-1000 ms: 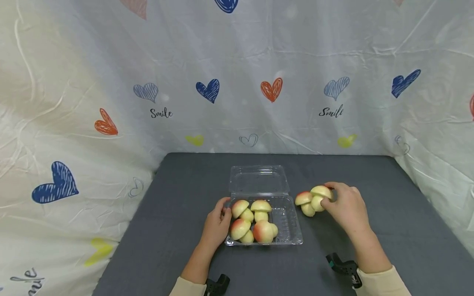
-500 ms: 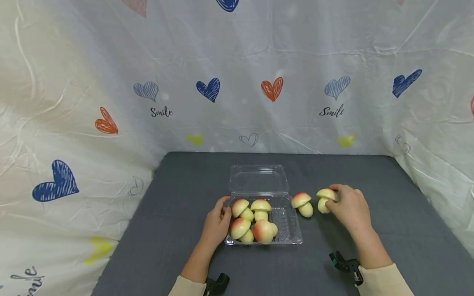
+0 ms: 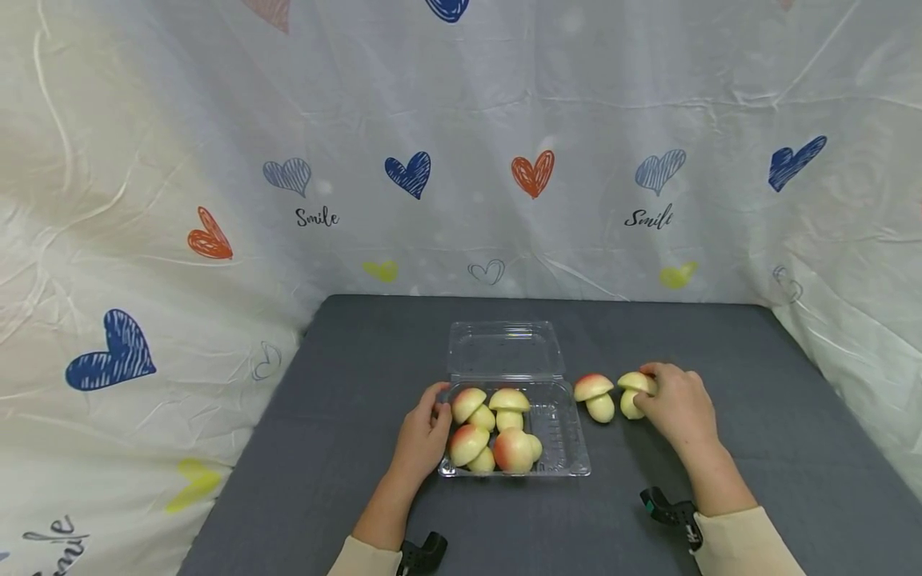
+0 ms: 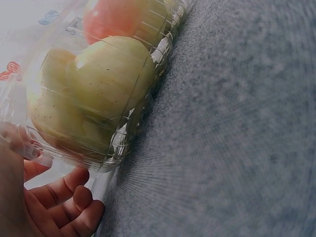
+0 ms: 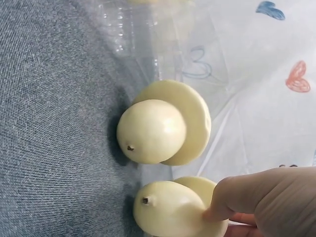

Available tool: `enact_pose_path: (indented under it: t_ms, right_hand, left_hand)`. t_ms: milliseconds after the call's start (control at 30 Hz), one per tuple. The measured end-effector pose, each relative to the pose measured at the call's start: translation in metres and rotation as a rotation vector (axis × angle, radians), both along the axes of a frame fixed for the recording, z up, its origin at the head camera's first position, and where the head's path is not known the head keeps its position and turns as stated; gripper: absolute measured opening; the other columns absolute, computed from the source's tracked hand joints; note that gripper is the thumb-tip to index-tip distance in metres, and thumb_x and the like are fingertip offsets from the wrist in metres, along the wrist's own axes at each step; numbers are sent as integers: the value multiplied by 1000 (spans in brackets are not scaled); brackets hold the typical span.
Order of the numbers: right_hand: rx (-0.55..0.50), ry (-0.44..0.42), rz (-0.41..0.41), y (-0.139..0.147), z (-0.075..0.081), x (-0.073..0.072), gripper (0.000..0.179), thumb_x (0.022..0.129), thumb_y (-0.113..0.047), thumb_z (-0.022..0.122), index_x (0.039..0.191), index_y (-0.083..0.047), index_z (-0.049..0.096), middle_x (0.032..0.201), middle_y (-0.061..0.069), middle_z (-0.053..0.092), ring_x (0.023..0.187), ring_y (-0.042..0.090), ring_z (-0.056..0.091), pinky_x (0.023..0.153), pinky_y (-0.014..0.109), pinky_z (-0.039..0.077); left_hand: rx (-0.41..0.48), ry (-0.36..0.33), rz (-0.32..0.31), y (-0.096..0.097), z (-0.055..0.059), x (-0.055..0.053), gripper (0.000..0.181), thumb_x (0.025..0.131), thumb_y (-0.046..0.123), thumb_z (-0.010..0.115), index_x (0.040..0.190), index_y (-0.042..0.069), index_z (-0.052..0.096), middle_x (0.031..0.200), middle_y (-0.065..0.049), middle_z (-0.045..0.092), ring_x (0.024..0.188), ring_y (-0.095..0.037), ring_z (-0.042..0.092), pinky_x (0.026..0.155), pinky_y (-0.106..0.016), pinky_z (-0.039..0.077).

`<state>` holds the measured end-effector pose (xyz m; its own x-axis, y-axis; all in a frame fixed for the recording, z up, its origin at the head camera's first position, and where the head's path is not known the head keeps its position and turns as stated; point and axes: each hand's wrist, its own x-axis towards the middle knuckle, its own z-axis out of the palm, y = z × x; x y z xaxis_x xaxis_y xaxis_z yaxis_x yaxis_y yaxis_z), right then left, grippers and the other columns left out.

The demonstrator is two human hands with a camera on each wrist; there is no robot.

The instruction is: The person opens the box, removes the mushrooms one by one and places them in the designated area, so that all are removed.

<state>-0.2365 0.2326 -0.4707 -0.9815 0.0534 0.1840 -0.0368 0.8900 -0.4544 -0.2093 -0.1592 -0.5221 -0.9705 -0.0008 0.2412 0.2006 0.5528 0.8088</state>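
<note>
My left hand (image 3: 422, 436) grips the left rim of an open clear plastic clamshell box (image 3: 558, 428). Several toy mushrooms, pale yellow with reddish caps, lie inside on the left and middle; one is a front mushroom (image 3: 513, 450). In the left wrist view, curled fingers (image 4: 66, 195) lie beside the box wall. To the right of the box, a loose mushroom (image 3: 600, 406) rests on the table. Just right of that one, my right hand (image 3: 680, 406) pinches another mushroom (image 3: 632, 404) by its cap. The right wrist view shows both stem ends, the held mushroom (image 5: 168, 210) nearer the thumb.
The box's hinged lid (image 3: 504, 350) lies back behind it. Dark grey cloth covers the table (image 3: 519, 528). A white curtain (image 3: 461, 112) printed with hearts hangs behind and along the sides. Each wrist wears a black camera mount, such as the right mount (image 3: 670, 508).
My right hand has moved slightly right and down with its mushroom. The two mushrooms, overlapping before, now stand apart side by side. My left hand stays at the box.
</note>
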Motion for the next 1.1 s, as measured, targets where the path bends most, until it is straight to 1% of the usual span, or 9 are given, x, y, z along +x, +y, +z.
enact_pose_path:
  t_ms: [200, 400, 667, 800, 933, 1000, 1067, 1100]
  right_hand:
    - [8, -38, 28, 1, -1, -1, 47, 85, -12, 71, 129, 3, 65, 119, 27, 65, 94, 43, 55, 68, 52, 44]
    - [19, -64, 73, 1, 2, -1, 48, 86, -8, 71, 131, 6, 62, 121, 28, 64, 97, 47, 57, 73, 56, 46]
    - [17, -85, 98, 1, 6, 1, 51, 88, -9, 71, 134, 9, 59, 125, 31, 61, 101, 49, 60, 75, 59, 46]
    - [1, -83, 109, 1, 12, 3, 54, 90, -12, 69, 138, 9, 56, 133, 33, 57, 102, 49, 57, 73, 56, 44]
    - [-29, -76, 123, -3, 20, 8, 56, 93, -15, 64, 143, 7, 52, 140, 32, 52, 108, 50, 53, 72, 52, 41]
    - [-41, -68, 130, -7, 25, 10, 56, 94, -16, 63, 144, 5, 52, 143, 31, 50, 113, 51, 51, 72, 51, 40]
    - [-52, -58, 143, -11, 31, 13, 55, 96, -16, 63, 146, 4, 51, 145, 31, 48, 120, 54, 48, 74, 54, 43]
    - [-59, -54, 149, -13, 34, 14, 55, 96, -17, 62, 146, 3, 51, 146, 30, 48, 119, 53, 48, 74, 54, 43]
  left_hand:
    - [7, 10, 2, 0, 1, 0, 35, 105, 13, 55, 140, 11, 58, 83, 5, 59, 54, -8, 47, 54, -29, 43]
    - [15, 20, -1, 0, 0, 0, 35, 105, 12, 56, 139, 9, 59, 83, 5, 59, 54, -7, 46, 53, -28, 43]
    - [9, 40, -6, 0, -1, 0, 35, 104, 11, 56, 139, 8, 59, 82, 5, 59, 53, -7, 45, 52, -29, 42]
    - [12, 24, -5, 0, -1, 0, 35, 104, 11, 56, 139, 9, 59, 80, 5, 57, 53, -6, 45, 52, -28, 42]
    - [18, 14, -9, 0, -1, 0, 35, 105, 11, 55, 140, 9, 58, 79, 5, 56, 53, -7, 45, 52, -28, 42]
    - [17, 16, -9, 0, -1, 0, 35, 105, 12, 55, 140, 9, 58, 80, 4, 57, 52, -7, 45, 51, -28, 42]
    - [14, 19, -7, 0, -1, 0, 35, 105, 12, 55, 140, 9, 58, 81, 4, 58, 53, -7, 45, 52, -28, 42]
    - [12, 21, -5, 0, -1, -1, 35, 105, 12, 55, 140, 9, 58, 82, 4, 59, 53, -7, 46, 52, -29, 42]
